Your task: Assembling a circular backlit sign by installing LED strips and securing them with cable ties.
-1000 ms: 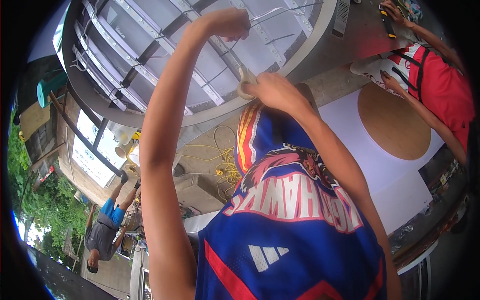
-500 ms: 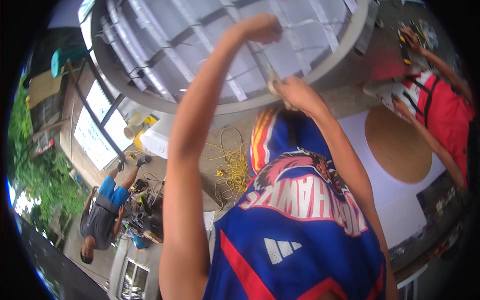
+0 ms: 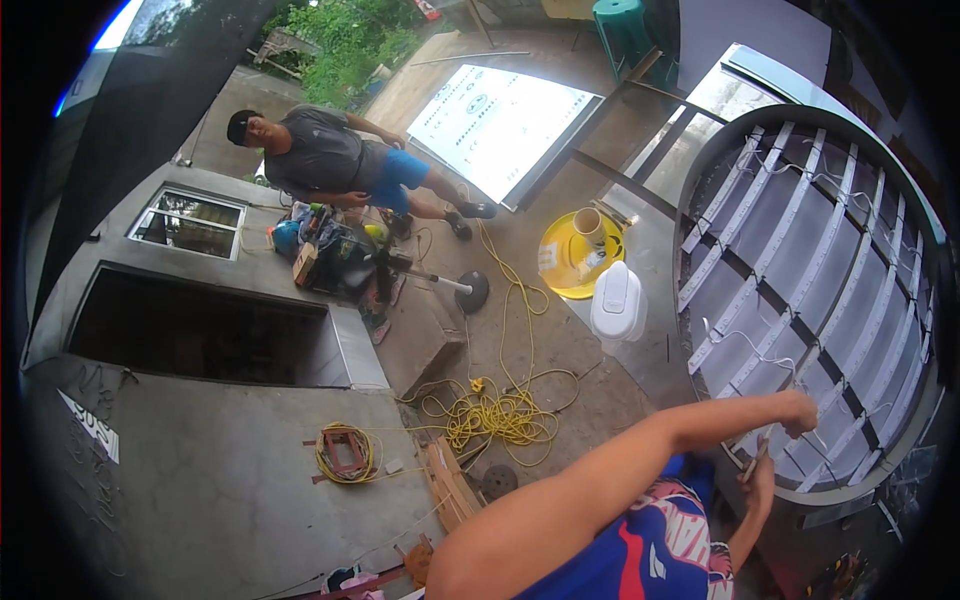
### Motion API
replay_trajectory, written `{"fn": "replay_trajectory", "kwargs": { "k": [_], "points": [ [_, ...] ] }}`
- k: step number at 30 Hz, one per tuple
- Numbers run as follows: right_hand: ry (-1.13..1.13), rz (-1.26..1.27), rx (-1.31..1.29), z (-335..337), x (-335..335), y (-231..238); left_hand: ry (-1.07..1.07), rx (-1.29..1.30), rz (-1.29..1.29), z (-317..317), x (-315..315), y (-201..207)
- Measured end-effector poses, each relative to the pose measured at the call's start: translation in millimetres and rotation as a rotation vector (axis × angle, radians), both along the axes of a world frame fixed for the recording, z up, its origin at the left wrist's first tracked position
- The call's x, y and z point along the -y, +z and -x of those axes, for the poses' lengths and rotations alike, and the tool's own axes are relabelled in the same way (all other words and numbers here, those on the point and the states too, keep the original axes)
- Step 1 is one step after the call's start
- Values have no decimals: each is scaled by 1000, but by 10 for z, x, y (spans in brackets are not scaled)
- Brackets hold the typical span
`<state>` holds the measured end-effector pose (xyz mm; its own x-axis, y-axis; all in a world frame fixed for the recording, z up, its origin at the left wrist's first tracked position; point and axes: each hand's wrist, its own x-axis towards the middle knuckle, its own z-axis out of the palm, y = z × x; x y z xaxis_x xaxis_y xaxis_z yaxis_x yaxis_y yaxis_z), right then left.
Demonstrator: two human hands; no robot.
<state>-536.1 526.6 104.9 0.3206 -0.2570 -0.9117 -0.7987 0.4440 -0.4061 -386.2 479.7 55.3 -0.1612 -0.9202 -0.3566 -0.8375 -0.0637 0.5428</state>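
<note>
A large round dark-rimmed frame point(image 3: 690, 330) lies at the right, its white inside crossed by several light strips point(image 3: 800, 300) joined with thin white wires point(image 3: 748, 350). My left hand point(image 3: 797, 412) is closed over the lower part of the frame, at the wires. A thin white wire seems to be pinched in its fingers, though the grip itself is small and blurred. Just below, my right hand point(image 3: 762, 480) is wrapped round a small plier-like hand tool point(image 3: 754, 458) whose jaws point up toward the left hand.
A person point(image 3: 330, 150) in a grey shirt and blue shorts stands at the upper left. Yellow cord point(image 3: 500, 415) lies tangled on the floor. Near the frame are a yellow lid-like disc point(image 3: 575, 255) and a white container point(image 3: 617, 303). A printed white panel point(image 3: 500, 120) lies farther back.
My view has swung left, so the round frame and both hands now sit at the right. The co-worker in red has left the view. My left hand has come down nearer to my right.
</note>
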Motion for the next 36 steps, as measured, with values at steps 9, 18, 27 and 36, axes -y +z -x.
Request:
{"fn": "replay_trajectory", "kwargs": {
  "k": [9, 18, 27, 36],
  "points": [
    [-2, 23, 30, -61, 11, -48, 14, -17, -15, -62, 92, -49],
    [-108, -31, 31, 116, 52, -147, 46, -48, 75, 14, 3, 45],
    [-84, 13, 38, -52, -73, -33, 246, -170, 283, -48, -29, 159],
    [-294, -116, 138, 159, -198, 412, 427, -525, 478, 31, -354, 1089]
  ]
}}
